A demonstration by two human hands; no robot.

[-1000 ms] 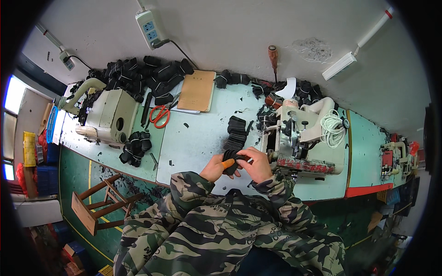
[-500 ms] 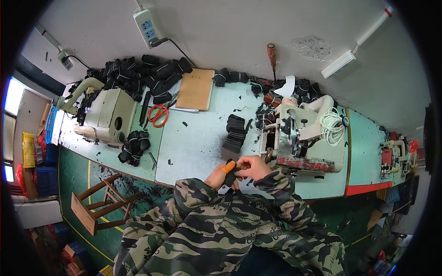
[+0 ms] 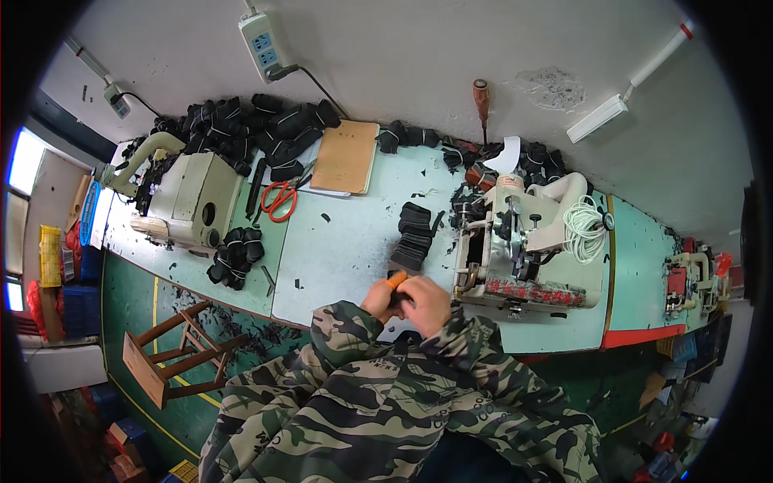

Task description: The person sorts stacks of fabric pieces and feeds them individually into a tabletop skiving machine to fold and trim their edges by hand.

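Note:
My left hand (image 3: 377,299) and my right hand (image 3: 427,305) are together at the table's front edge, close to my body. Between them is a black fabric piece (image 3: 397,299), mostly hidden by my fingers, which are closed on it. Something orange (image 3: 396,279) shows at the left hand's fingertips, perhaps a finger cover. Just beyond my hands lies a row of stacked black fabric pieces (image 3: 415,233). To the right of my right hand stands a cream sewing machine (image 3: 527,241) with a coil of white cord (image 3: 585,227) hung on it.
At the left stands another machine (image 3: 183,197), with black bundles (image 3: 238,256) beside it. Orange-handled scissors (image 3: 279,201) and a brown folder (image 3: 345,158) lie farther back. Black bundles (image 3: 286,133) are heaped along the wall. A wooden stool (image 3: 173,354) is on the floor at left.
My right hand has turned and closed in over the black fabric piece, covering most of it. Both hands are now nearer together, and the view has shifted slightly.

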